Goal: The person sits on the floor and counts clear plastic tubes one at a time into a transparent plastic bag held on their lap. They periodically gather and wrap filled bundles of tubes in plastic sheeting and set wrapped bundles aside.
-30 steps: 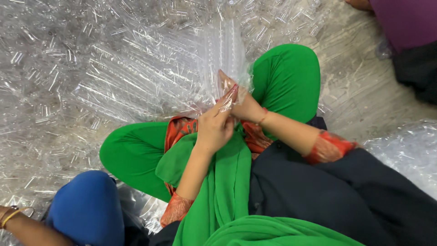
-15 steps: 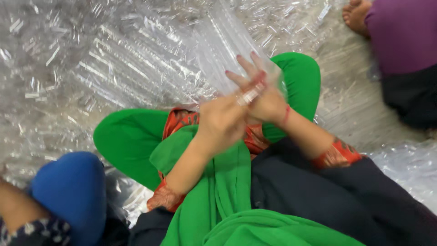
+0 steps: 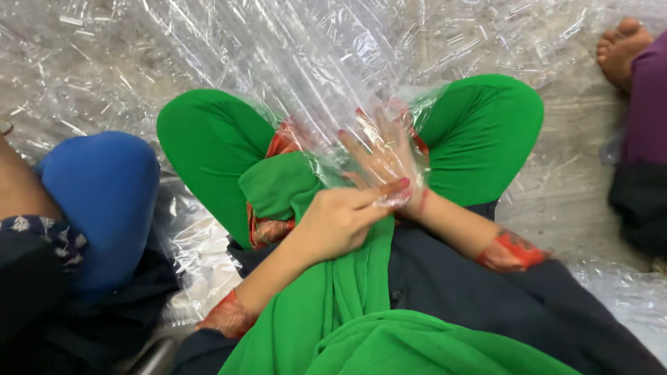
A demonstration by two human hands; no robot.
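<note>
Since half a second ago, the right hand point(image 3: 381, 156) has spread flat with its fingers fanned wide, and the clear crinkled plastic film sheet point(image 3: 292, 76) now lies draped over it, where before the fingers stood bare above the lap. That film runs up and away from the fingertips across the floor and covers the back of the hand down to the wrist. Closed at the heel of the right hand, the left hand point(image 3: 339, 221) has its fingers curled narrow, thumb and forefinger pinching the film's near edge just below the right palm. Under both hands lies a green cloth scarf point(image 3: 278, 184), bunched just left of the left knuckles, and green-trousered knees point(image 3: 486, 132) sit out to either side of the fingers. Well left of the left hand is another person's blue-clad knee point(image 3: 104, 194); far right of the right fingertips, someone's bare foot point(image 3: 620, 48) rests on the floor.
</note>
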